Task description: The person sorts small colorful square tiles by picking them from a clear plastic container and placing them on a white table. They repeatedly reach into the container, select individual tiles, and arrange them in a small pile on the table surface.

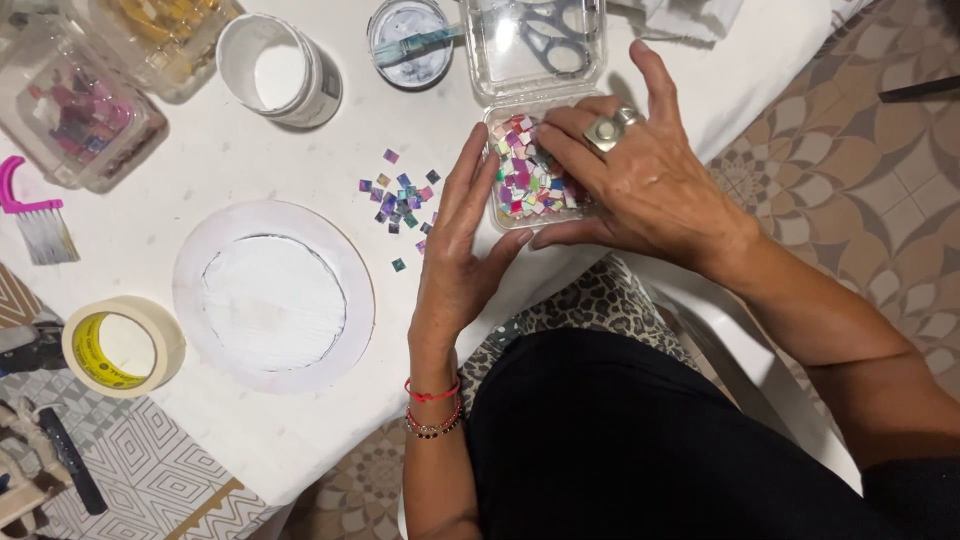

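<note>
Head view: right hand (640,180) at 1 o'clock, fingers curled into clear plastic tray (515,212) of small coloured mosaic squares (528,175); probably pinching pieces, fingertips hidden, so grip uncertain. Left hand (455,255) open, flat, steadying tray's 9 o'clock edge. Loose squares (400,195) scattered on white table (250,440), just left of tray. White round disc (272,297) at 8 o'clock, bare of pieces. Step judged: drawing pieces from tray. Next move calls for fine pinch, short carry toward loose pile.
</note>
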